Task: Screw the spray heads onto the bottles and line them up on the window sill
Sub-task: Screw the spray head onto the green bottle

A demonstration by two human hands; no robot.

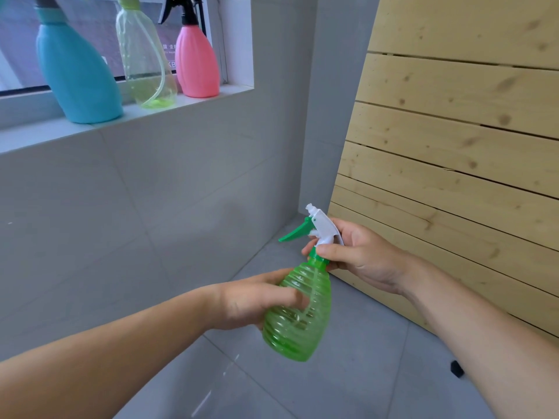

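With the left hand [254, 300] gripping the ribbed translucent green plastic bottle [298, 316], the right hand [363, 258], pinching the white-and-green spray head [322, 226] atop it, should twist until snug.

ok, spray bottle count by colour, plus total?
blue bottle, on the window sill: 1
clear pale-green bottle, on the sill: 1
pink bottle, on the sill: 1
green ribbed bottle, left hand on its body, right hand on its spray head: 1
Total: 4
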